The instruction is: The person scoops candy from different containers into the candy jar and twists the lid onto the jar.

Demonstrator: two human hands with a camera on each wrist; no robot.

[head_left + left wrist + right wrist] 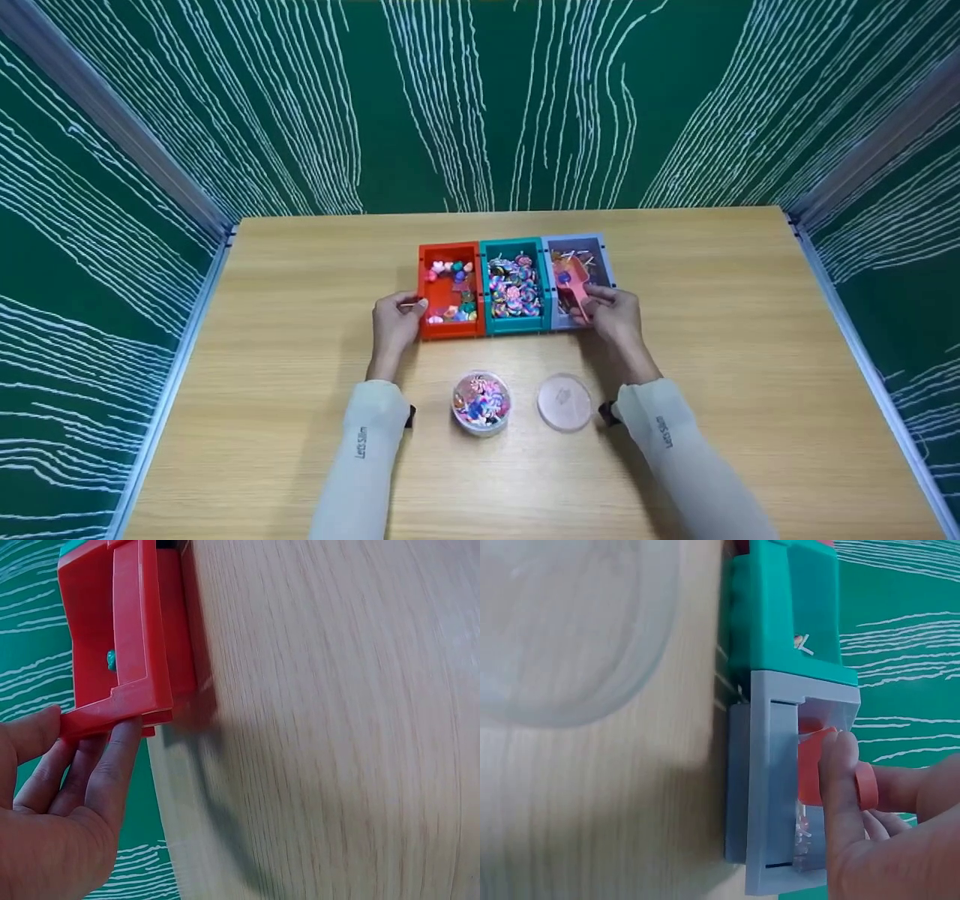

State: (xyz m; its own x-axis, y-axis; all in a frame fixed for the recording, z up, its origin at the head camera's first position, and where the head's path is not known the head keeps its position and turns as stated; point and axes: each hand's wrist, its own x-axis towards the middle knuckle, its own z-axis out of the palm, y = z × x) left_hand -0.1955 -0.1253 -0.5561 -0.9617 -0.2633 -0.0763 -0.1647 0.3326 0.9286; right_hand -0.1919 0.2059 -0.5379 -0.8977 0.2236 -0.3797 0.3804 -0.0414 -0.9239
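Observation:
My left hand (395,322) grips the left wall of the red bin (451,330), thumb on its rim and fingers below in the left wrist view. Small colourful charms lie in that bin. In my right hand (616,315) is a pink scoop (576,279), pinched by its handle inside the grey bin (606,259). A blue piece (564,277) sits on the scoop, among small stick-like pieces. Between the two stands a teal bin (516,326) full of swirl lollipop charms (514,289). The three bins join in a row.
Nearer the person, a clear round tub (481,430) holds mixed charms. To its right a clear round lid (565,403) lies flat on the wooden table (262,360). Green walls (510,112) with white lines surround the table's back and sides.

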